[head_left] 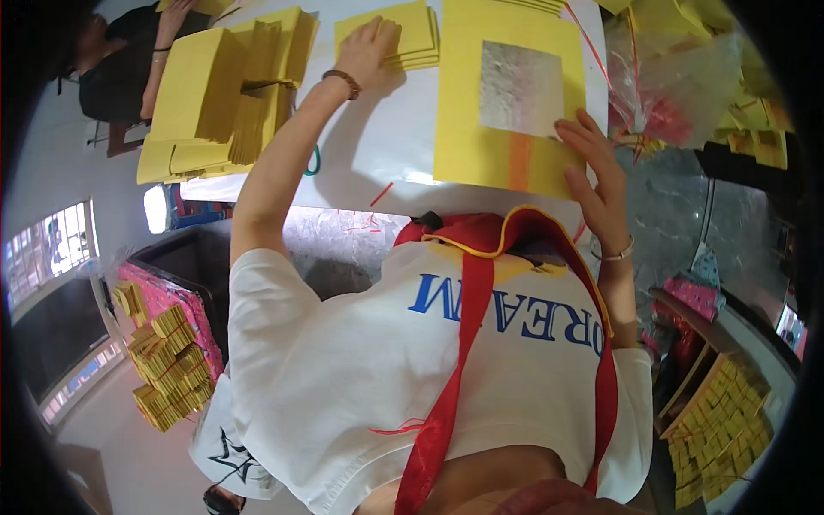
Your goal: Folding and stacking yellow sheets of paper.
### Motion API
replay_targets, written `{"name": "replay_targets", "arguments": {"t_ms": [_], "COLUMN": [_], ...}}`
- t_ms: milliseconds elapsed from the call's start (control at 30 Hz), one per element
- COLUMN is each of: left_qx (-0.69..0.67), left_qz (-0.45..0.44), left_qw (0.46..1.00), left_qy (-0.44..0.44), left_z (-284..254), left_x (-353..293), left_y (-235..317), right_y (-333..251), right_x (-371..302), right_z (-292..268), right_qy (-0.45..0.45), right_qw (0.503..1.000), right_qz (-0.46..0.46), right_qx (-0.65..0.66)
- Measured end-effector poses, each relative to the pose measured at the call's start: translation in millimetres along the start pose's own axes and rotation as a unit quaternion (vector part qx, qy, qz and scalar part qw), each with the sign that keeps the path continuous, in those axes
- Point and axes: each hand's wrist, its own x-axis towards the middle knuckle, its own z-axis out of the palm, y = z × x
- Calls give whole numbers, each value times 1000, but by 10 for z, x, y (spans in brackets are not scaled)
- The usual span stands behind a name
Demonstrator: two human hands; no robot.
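My left hand (369, 53) lies with outstretched fingers on a small fanned stack of yellow paper (416, 33) at the far side of the white table. To its right sits a larger stack of yellow paper sheets (463, 103), whose top one bears a silver-grey rectangle (522, 86) and an orange strip (520, 159). My right hand (598, 172) is at this stack's right edge, fingers apart, thumb near the lower corner. Neither hand visibly grips anything.
Tall folded bundles of yellow paper (202, 90) stand on the table's left. A green loop (314, 161) and a red strip (382, 194) lie nearby. Clear plastic bags (678, 86) are at right. Tied yellow bundles (176, 365) are piled lower left. Another person (129, 64) sits far left.
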Motion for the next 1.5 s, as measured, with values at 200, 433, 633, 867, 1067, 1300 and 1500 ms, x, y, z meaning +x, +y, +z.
{"name": "replay_targets", "arguments": {"t_ms": [200, 433, 633, 867, 1067, 1300, 1500], "left_qx": [-270, -255, -337, -282, -159, -142, -157], "left_qz": [76, 240, 175, 213, 278, 281, 286], "left_qw": [960, 936, 923, 935, 943, 945, 942], "left_qy": [1, -41, -57, 32, 94, 94, 83], "left_z": [-1147, -1238, -1249, -1208, -1149, -1162, -1166], "left_x": [45, -167, -125, -212, -263, -315, -324], "left_y": [1213, 1794, 1791, 1807, 1828, 1888, 1890], "right_y": [62, 102, 214, 104, 135, 170, 185], "right_x": [1, -30, -73, -112, -93, -80, -91], "right_z": [62, 52, 21, 15, 56, 61, 64], "right_qy": [19, 10, -1, -32, -19, -20, -23], "right_qw": [999, 999, 989, 991, 995, 996, 997], "right_qz": [11, 24, 53, -7, -14, -27, -34], "right_qx": [-24, 25, 138, 126, 96, 79, 63]}}
